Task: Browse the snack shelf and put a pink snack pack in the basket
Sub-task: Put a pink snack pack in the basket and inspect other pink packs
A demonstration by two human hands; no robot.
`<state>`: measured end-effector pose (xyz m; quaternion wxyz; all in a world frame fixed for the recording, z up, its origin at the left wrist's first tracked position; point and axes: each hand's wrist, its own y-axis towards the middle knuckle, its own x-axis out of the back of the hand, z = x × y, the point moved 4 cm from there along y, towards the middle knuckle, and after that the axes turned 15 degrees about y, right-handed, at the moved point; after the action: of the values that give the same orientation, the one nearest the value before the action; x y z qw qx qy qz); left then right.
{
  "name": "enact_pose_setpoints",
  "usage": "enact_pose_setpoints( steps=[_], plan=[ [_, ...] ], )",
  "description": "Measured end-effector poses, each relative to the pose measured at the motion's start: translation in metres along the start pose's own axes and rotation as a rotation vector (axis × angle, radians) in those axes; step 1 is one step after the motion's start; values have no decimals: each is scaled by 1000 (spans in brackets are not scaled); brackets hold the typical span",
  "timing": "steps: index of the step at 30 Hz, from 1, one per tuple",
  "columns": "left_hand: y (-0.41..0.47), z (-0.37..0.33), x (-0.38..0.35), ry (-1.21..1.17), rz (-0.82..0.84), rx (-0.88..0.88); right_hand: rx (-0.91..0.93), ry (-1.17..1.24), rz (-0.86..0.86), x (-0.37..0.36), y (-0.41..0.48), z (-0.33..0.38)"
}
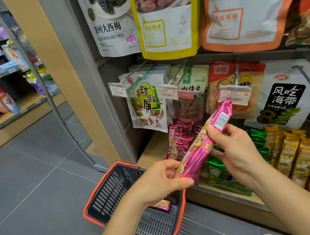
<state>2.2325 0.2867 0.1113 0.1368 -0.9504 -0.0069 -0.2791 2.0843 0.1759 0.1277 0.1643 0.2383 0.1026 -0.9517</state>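
I hold a long pink snack pack point(200, 146) tilted in front of the shelf, above the basket. My left hand point(160, 178) pinches its lower end. My right hand point(234, 146) grips its upper half from the right side, thumb on the front. A dark basket with an orange rim point(93, 195) sits on the floor below my left forearm. Another small pink pack point(162, 205) lies inside it. More pink packs point(181, 137) stand on the low shelf behind the held one.
Green packs point(221, 171) and yellow packs point(292, 149) fill the low shelf to the right. Bags hang on pegs above, with price tags point(233, 94) sticking out. A wooden post point(60, 74) stands left of the shelf. Grey tiled floor point(30, 184) stretches left.
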Motion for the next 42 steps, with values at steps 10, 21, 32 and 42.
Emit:
enact_pose_setpoints(
  steps=[10, 21, 32, 42],
  plan=[
    [-24, 1, 59, -169, -374, -91, -139, 183, -1, 11, 9, -3],
    [-18, 25, 75, -203, -710, 12, -236, 27, 15, 11, 7, -14],
    [-14, 45, 71, -460, -461, 184, -74, -118, 36, 12, 10, -11],
    [-19, 59, 81, -669, -566, 166, -204, -28, 112, 9, 8, -17]
  ],
)
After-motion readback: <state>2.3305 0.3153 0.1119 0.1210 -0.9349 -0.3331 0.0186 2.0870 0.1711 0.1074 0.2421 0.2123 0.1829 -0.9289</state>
